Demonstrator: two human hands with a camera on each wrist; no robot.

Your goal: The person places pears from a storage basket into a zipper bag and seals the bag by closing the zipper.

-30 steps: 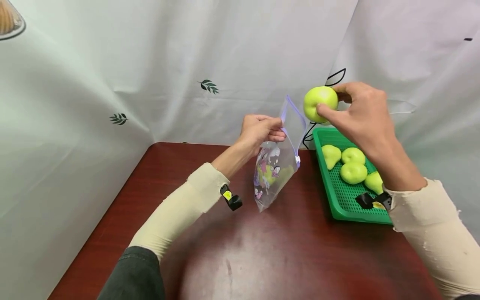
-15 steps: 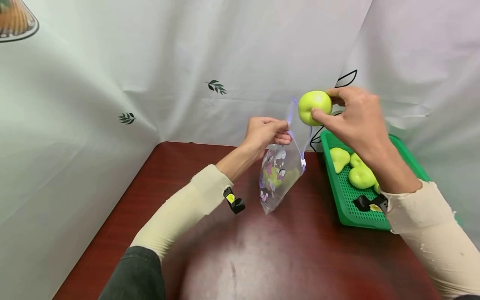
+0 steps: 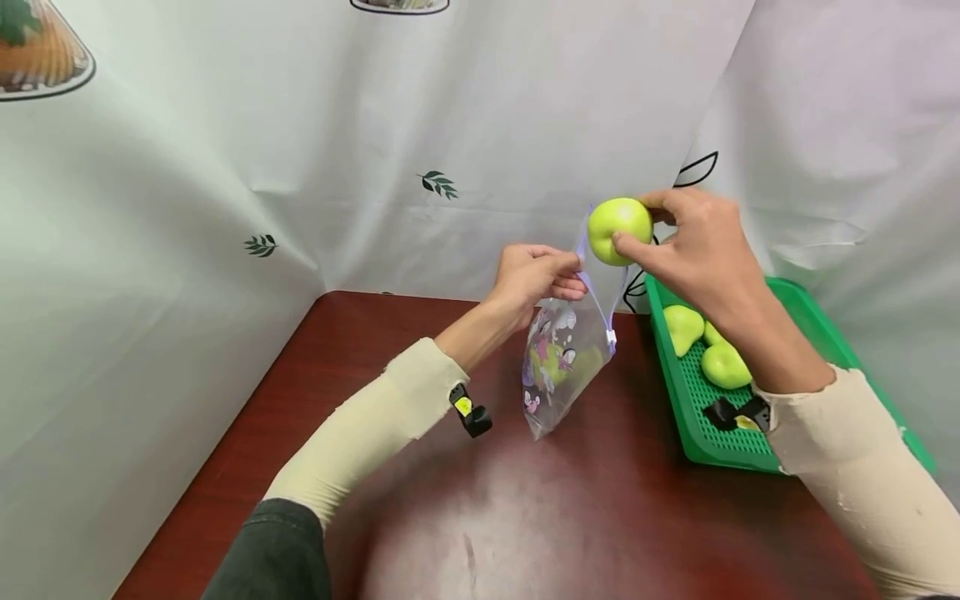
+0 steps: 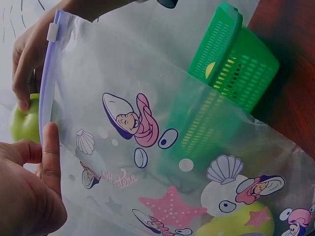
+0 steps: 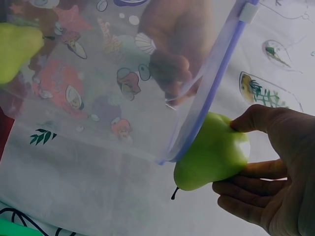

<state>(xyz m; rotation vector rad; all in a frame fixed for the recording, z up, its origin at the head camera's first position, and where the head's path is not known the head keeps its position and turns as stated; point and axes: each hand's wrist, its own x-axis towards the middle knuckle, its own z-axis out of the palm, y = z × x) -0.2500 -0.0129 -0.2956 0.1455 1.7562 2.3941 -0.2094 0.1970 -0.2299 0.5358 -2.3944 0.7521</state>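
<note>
My right hand (image 3: 697, 250) grips a green pear (image 3: 620, 232) by its broad end, thumb on one side and fingers on the other. In the right wrist view the pear's stem end overlaps the purple-edged mouth of a clear slider bag (image 5: 98, 98). My left hand (image 3: 536, 279) pinches the bag's rim, and the bag hangs with its mouth parted. Printed sea creatures and shells cover the bag. Low inside it lies a yellow-green pear (image 5: 19, 51), partly hidden by the print. A white slider (image 3: 611, 337) sits at the near end of the zip.
A green perforated basket (image 3: 678, 417) stands on the right of the dark red table (image 3: 420, 517). It contains several green fruits, among them a pear (image 3: 682, 329), and my right forearm hides part of it. A pale printed curtain (image 3: 525, 108) hangs behind the table.
My right hand has carried the pear left and slightly down, from beside the bag to its mouth. The left hand keeps its pinch on the rim. The head view has shifted a little.
</note>
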